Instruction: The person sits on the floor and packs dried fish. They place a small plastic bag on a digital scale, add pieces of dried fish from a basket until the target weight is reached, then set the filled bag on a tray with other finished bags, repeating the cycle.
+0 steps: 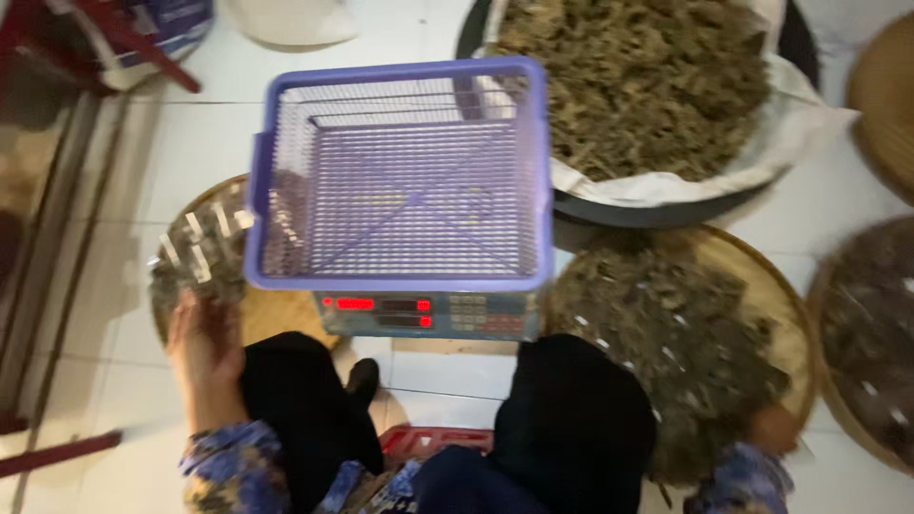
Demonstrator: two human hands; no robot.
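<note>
White tiled floor (pixel 124 190) underneath everything, no tabletop anywhere. Landmark dead centre: purple mesh basket (pixel 400 176), sitting on a digital scale (pixel 428 314) with red digits lit. Basket nearly bare, just a small dark heap of dried herb (pixel 286 224) tucked in its left corner. So, by the look of it, weighing barely begun, most of the filling still to come.

Behind the basket and to its right, a big dark tub lined with white sacking (pixel 781 143), heaped with brownish dried plant matter. Right of the basket and nearer the person, a round woven tray (pixel 771 286) covered in darker chopped herb. Further right again, another woven tray (pixel 876 333), cut off at the edge. Left of the basket, half hidden beneath it, a third woven tray (pixel 267 319) with a thinner scatter of herb.

Left hand (pixel 205 347) down on that left tray, fingers spread flat over the herb, gripping nothing clearly visible. Right hand (pixel 771 428) on the near rim of the right tray, blurred, so cannot tell whether open or closed.

Below the basket, dark-trousered knees (pixel 571 419) crowding the scale, a red object (pixel 433 443) on the floor between them. Trays packed tight round the basket, little bare floor for shifting anything.
</note>
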